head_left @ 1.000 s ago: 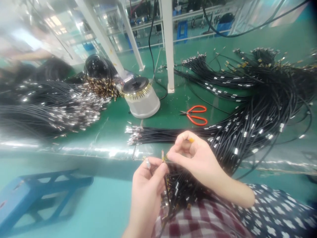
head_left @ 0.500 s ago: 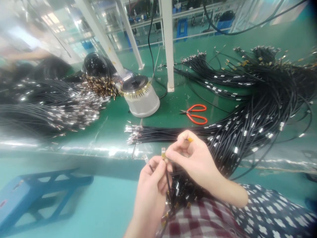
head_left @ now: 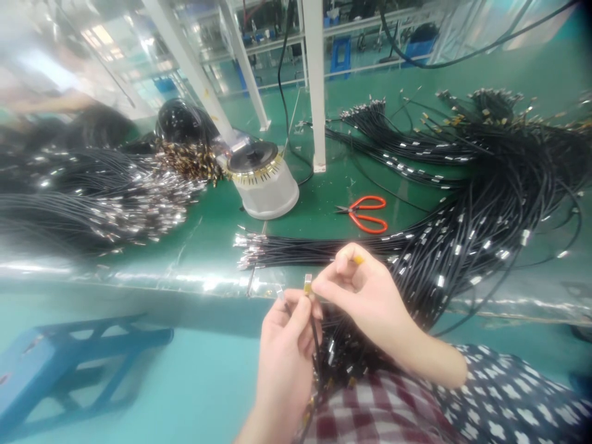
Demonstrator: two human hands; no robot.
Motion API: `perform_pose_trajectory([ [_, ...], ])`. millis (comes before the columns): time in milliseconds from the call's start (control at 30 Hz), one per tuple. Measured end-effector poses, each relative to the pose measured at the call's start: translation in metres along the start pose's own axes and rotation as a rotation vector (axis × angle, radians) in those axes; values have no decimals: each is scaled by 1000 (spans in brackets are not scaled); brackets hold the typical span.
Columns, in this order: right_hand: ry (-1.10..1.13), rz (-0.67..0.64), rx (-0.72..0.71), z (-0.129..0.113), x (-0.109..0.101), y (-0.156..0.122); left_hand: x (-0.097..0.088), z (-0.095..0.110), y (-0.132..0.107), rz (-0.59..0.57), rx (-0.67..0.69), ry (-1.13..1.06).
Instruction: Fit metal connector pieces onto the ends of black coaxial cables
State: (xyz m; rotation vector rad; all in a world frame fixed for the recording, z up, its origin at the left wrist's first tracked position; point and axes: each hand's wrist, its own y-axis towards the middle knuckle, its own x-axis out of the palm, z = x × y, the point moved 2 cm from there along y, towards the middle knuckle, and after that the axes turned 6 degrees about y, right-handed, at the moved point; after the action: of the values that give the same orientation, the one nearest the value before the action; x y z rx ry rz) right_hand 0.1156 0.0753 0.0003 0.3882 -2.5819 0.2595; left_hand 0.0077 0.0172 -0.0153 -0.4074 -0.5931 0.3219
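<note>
Black cable [head_left: 316,348] ran up through our left hand [head_left: 287,339], its silver end [head_left: 308,280] nearly upright between our two hands, before the near edge of the bench [head_left: 194,271]. We had the left thumb and index finger closed around it just below that end, fingers curled, while a second metal tip [head_left: 280,293] slanted out to the left. Our right hand [head_left: 370,299] lay to the right, palm side turned in, thumb and forefinger pinched together just beside the silver end; we could not tell whether they gripped anything
</note>
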Motion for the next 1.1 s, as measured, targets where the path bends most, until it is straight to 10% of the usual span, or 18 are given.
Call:
perform_pose_trajectory([
  [733, 52, 8, -19, 6, 2, -1, 2, -1, -1, 33, 1, -26],
  [1100, 155, -358, 284, -3, -10, 20, 6, 5, 0, -294, -116, -5],
])
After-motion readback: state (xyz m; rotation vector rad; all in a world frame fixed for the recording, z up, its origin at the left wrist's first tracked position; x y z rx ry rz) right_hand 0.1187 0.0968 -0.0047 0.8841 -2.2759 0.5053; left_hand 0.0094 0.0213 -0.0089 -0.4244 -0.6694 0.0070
